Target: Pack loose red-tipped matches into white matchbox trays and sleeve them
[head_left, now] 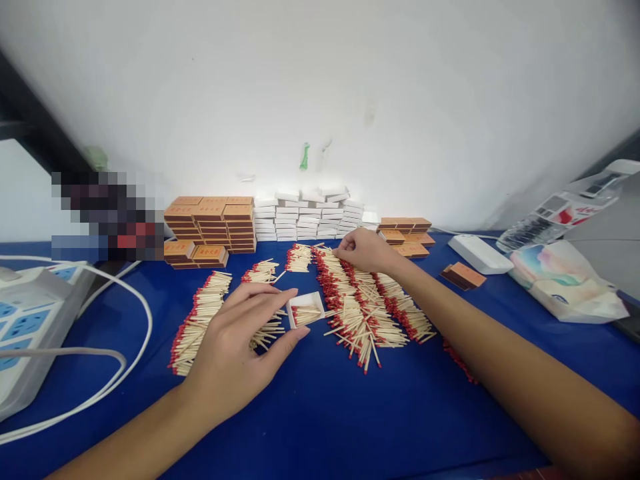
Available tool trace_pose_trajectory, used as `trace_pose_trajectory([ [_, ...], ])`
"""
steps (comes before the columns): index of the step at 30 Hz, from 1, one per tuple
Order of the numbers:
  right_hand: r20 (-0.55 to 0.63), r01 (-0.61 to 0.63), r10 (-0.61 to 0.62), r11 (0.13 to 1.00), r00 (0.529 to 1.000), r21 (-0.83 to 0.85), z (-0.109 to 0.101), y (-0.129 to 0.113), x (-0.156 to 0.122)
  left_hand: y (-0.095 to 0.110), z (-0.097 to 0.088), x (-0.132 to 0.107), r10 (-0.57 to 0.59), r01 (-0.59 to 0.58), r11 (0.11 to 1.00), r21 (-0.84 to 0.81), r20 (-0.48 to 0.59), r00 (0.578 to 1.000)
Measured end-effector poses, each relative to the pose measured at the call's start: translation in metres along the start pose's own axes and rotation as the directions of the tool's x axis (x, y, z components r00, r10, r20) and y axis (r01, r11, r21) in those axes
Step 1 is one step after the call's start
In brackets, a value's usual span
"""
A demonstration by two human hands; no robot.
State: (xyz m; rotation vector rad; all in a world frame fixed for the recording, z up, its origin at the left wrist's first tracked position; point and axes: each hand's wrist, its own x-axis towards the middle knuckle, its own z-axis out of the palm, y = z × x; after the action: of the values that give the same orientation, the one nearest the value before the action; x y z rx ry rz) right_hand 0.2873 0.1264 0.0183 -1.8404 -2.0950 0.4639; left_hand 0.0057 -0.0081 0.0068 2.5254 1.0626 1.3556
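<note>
Between thumb and fingers of my left hand (240, 337) is a small white matchbox tray (307, 301), tilted toward me, with several red-headed matches (306, 315) lying in it. My right hand (364, 249) reaches to the far end of a long row of matches (336, 283). Its fingertips are pinched together at the match ends; what is between them is too small to make out. More match rows lie to the right, under my right forearm. Another row of matches (203, 320) lies left of my left hand, which partly covers it.
Behind the matches stand stacked orange matchboxes (210, 223), white trays (305, 215) and more orange boxes (406, 235). At left are a power strip (35, 320) and looping white cables. A white adapter (481, 253), a tissue pack (565, 280) and a plastic bottle (563, 210) sit right.
</note>
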Motion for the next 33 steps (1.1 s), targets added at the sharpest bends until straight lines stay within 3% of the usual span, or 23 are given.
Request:
trace_pose_trajectory([
  [6,-0.032,-0.043,0.044,0.999,0.999,0.028,-0.001,0.004,0.0,0.0,-0.001,0.001,-0.009,0.009,1.0,-0.008,0.009,1.0],
  [11,-0.102,-0.009,0.005,0.999,0.995,-0.043,-0.024,0.028,0.0,0.0,-0.001,0.001,-0.007,0.007,1.0,-0.003,0.001,1.0],
  [16,0.097,0.095,-0.093,0.995,0.991,-0.013,-0.047,0.066,-0.003,0.0,-0.001,0.001,0.002,-0.002,1.0,-0.006,0.006,1.0],
  [22,0.058,0.088,-0.082,0.99,0.995,-0.115,-0.045,0.082,-0.003,-0.001,0.0,0.001,0.004,-0.004,1.0,-0.001,0.014,1.0],
  [29,0.157,0.041,-0.005,0.972,0.988,-0.229,-0.052,0.091,-0.005,-0.001,0.0,0.003,0.009,-0.009,1.0,-0.001,0.009,1.0],
  [33,0.037,0.094,-0.088,0.971,0.995,-0.22,-0.048,0.09,-0.001,-0.001,0.0,0.002,0.018,-0.018,1.0,0.001,0.017,1.0],
])
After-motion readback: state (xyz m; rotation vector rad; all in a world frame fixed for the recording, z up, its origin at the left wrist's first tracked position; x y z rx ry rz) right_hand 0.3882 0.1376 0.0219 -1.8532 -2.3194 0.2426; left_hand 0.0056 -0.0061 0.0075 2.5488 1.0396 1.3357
